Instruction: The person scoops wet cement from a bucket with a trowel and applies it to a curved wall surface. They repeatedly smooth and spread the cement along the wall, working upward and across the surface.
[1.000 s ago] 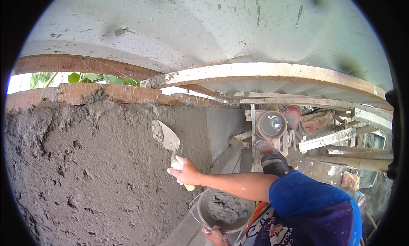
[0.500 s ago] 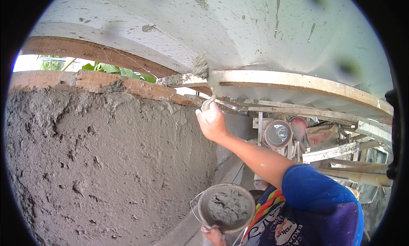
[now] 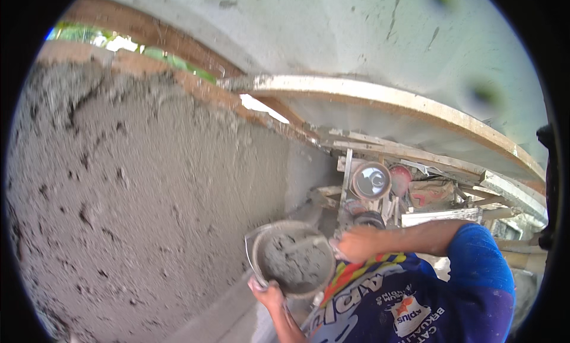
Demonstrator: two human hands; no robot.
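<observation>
My left hand is closed on the near rim of a round bucket, with the fingers at its edge. Wet grey mortar lies inside, and the wire handle hangs at the left side. From the right, my right hand grips a trowel, whose blade reaches over the rim onto the mortar; motion blurs it, so how deep it sits cannot be made out. Left of the bucket stands a wall coated in wet mortar, rough and pitted towards its left and upper parts.
Overhead runs a pale timber beam under a splattered light sheet. A brick-coloured ledge tops the wall. Beyond my right arm are a round tub of water, a red container, a sack and loose timbers.
My right hand has come down from near the beam, where the trowel carried a lump of mortar, to the bucket. My left hand still holds the bucket. The view has shifted.
</observation>
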